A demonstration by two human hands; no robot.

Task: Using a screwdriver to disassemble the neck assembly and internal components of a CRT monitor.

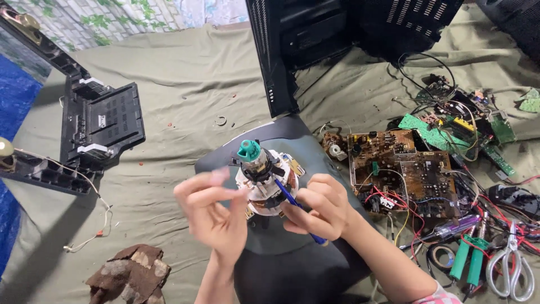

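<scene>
The right hand (320, 207) grips a blue-handled tool (295, 209) against the white coil assembly (264, 177). The left hand (212, 209), blurred, hovers released just left of it. Brown circuit boards (402, 169) lie right of it.

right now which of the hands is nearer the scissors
Right. The right hand holds a blue screwdriver at the picture tube's neck, with the scissors off to its right; the left hand is farther away, on the other side of the neck.

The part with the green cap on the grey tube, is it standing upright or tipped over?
Upright: the coil assembly stands on the grey tube, green cap on top, near the right hand.
</scene>
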